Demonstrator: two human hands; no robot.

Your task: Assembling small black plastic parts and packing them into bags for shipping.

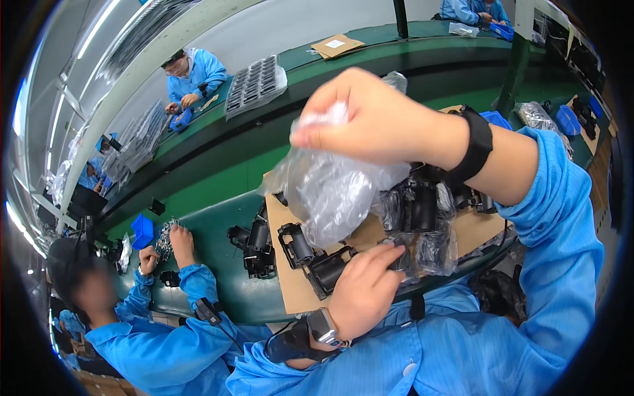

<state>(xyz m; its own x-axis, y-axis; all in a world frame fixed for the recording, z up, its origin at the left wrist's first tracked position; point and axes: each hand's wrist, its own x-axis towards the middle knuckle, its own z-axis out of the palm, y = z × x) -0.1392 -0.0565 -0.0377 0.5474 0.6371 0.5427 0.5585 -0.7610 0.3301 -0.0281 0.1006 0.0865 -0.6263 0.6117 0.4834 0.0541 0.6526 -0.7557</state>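
My right hand (pixel 363 119) is raised over the cardboard, pinching the gathered top of a crumpled clear plastic bag (pixel 330 198). The bag hangs down; whether anything is inside cannot be made out. Lower down, my left hand (pixel 366 284) rests among black plastic parts, its fingers stretched out and their tips touching a dark part in clear wrapping (pixel 404 259). Beside it lie bare black parts with rounded barrels, one of them a frame-like part (pixel 327 269). More parts in clear bags (pixel 434 251) lie just right of my left fingers.
A cardboard sheet (pixel 290 290) under the parts lies on the green table (pixel 231 290). To the left, a co-worker (pixel 158 336) handles small metal pieces near a blue bin (pixel 142 231). Across the green conveyor, another person (pixel 195 76) sits near a black-celled tray (pixel 254 86).
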